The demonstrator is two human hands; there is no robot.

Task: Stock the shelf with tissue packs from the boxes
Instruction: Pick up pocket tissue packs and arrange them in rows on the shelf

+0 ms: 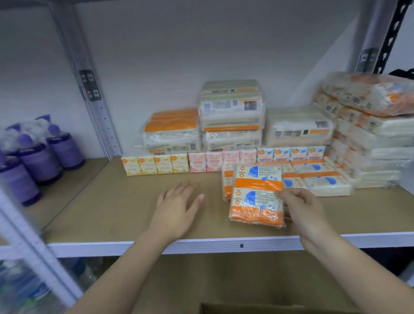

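My right hand (300, 207) has its grip clamped on an orange-and-white plastic-wrapped tissue pack (256, 196), tilted above the brown shelf board (108, 208). Left of it, my left hand (177, 205) hovers, fingers spread.

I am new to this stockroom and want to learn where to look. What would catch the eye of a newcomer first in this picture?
First, the orange-and-white plastic-wrapped tissue pack that the right hand holds at the front of the brown shelf board, while the left hand lies open beside it. Next, the tall stacks of wrapped tissue packs against the back wall, and the purple bottles at far left.
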